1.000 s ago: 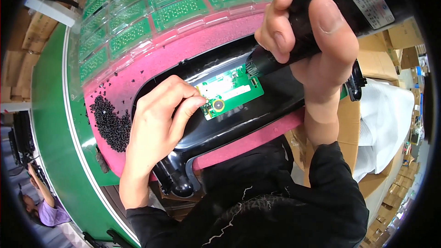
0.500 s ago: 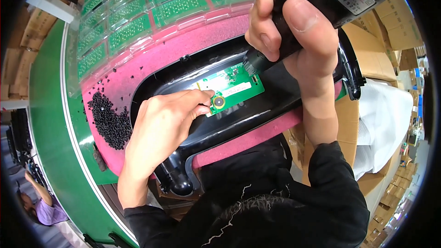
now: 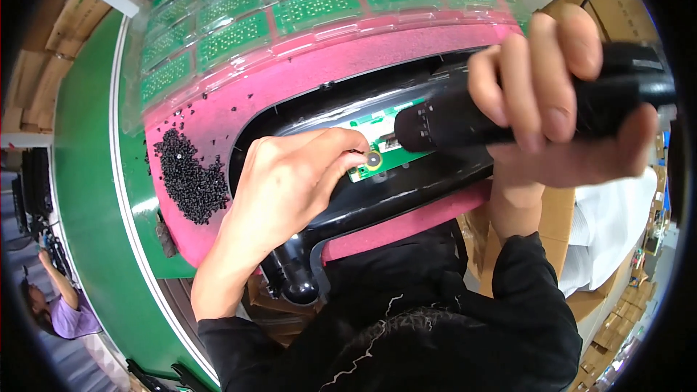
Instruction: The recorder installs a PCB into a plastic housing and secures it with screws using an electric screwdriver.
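A housing (image 3: 406,196) lies on a mat (image 3: 290,87), which lies on a table (image 3: 87,196). A circuit board (image 3: 374,147) sits in the housing, near its middle. The left hand (image 3: 283,189) rests on the housing left of the board, fingertips touching the board's near edge. The right hand (image 3: 552,109) is to the right, wrapped around a driver (image 3: 465,116) that lies across the housing with its tip over the board's right part. A pile of screws (image 3: 190,178) lies on the mat, left of the housing. Behind the housing, at the mat's far edge, a tray of boards (image 3: 290,7) rests. Boxes (image 3: 617,297) stand to the right of the table.
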A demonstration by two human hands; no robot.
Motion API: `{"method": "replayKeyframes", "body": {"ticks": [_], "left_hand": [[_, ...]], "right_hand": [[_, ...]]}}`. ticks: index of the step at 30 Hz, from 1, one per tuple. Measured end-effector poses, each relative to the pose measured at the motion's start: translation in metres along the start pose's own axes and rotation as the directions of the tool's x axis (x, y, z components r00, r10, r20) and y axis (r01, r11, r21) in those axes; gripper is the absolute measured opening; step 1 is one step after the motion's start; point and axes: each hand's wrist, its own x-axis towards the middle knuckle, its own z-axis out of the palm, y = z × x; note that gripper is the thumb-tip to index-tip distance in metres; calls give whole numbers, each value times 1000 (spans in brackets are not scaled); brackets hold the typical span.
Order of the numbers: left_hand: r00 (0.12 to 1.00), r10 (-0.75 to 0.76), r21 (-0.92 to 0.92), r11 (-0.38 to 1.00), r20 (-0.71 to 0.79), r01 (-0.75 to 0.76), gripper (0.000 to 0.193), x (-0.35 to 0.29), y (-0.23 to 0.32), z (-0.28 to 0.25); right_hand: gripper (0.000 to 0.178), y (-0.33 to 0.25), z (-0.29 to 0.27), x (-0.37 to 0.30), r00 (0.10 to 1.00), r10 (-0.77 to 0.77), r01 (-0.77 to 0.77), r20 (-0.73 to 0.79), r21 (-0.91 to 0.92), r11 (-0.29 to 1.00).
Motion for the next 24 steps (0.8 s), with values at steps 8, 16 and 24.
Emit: {"method": "replayKeyframes", "body": {"ticks": [8, 16, 24], "left_hand": [[998, 51, 35, 998, -39, -50, 16, 0, -5, 3], [980, 12, 127, 992, -201, 15, 13, 3, 0, -3], [989, -82, 105, 990, -119, 95, 12, 0, -10, -1]], "right_hand": [[48, 12, 3, -7, 995, -95, 98, 44, -56, 994], [56, 14, 12, -5, 999, 42, -42, 2, -136, 990], [52, 21, 14, -4, 995, 76, -82, -61, -91, 993]]}}
